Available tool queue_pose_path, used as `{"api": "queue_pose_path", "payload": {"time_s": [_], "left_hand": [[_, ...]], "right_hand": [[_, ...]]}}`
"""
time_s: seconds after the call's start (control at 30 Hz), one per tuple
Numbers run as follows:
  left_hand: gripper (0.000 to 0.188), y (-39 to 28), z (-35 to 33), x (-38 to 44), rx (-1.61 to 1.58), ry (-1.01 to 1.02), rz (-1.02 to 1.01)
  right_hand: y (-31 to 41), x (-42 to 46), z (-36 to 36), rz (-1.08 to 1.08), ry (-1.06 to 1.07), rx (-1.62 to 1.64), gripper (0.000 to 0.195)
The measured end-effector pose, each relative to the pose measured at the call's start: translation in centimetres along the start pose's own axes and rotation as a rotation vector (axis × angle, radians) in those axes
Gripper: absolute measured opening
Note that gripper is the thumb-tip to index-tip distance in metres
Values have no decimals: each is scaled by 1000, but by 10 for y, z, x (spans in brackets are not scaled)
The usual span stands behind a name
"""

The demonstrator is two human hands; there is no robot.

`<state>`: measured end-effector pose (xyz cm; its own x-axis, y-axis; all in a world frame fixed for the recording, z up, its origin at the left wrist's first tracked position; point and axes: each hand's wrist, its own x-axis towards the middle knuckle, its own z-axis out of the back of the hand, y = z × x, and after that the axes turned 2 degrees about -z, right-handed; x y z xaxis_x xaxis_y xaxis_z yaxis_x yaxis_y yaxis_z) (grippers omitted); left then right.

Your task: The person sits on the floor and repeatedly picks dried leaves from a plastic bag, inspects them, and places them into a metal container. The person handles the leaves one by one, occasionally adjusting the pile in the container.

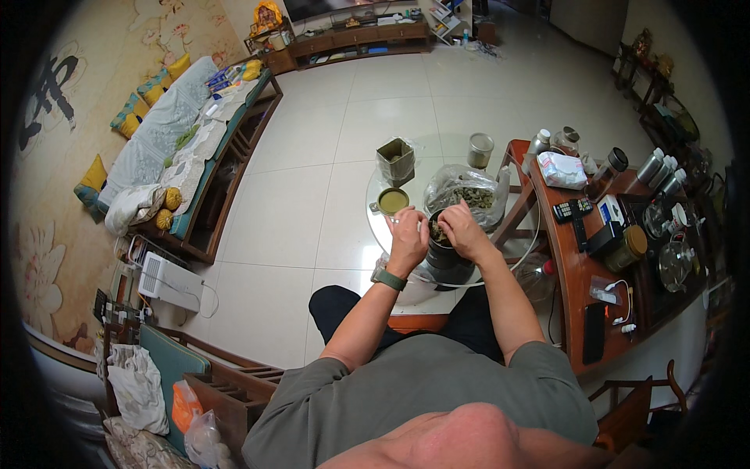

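Both my hands are over a dark round canister (440, 256) on the round glass table. At its left rim is my left hand (408, 234), fingers bent; whether it grips anything is too small to tell. On the right, my right hand (461, 227) has its fingers at the canister's mouth, beside dry brownish leafy material (437, 233); its fingertips are partly hidden. A clear plastic bag of dried leaves (473, 197) lies just beyond my right hand. Past my left hand is a round olive-green lid (393, 201). Behind that stands an open square tin with a plastic liner (396, 161).
A glass jar (480, 150) stands at the table's far side. On my right, a wooden table (571, 287) carries bottles, remote controls (573, 210), a tissue pack (562, 170), a phone (594, 333) and a glass teapot (675, 262). A large plastic bottle (534, 275) stands below its edge.
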<state>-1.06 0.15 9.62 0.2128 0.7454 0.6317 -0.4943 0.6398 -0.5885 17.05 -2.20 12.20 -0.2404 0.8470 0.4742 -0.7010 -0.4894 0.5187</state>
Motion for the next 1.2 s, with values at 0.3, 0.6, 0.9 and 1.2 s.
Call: {"api": "queue_pose_path", "payload": {"time_s": [0.3, 0.6, 0.9, 1.2], "left_hand": [[10, 42, 19, 8, 2, -97, 184], [9, 87, -17, -26, 150, -21, 313], [8, 135, -62, -67, 204, 39, 217], [34, 134, -66, -73, 337, 30, 139]], "right_hand": [[-2, -3, -4, -28, -41, -17, 11], [7, 0, 8, -118, -127, 88, 12], [-77, 27, 32, -608, 94, -349, 23], [-143, 86, -28, -693, 542, -593, 42]]}}
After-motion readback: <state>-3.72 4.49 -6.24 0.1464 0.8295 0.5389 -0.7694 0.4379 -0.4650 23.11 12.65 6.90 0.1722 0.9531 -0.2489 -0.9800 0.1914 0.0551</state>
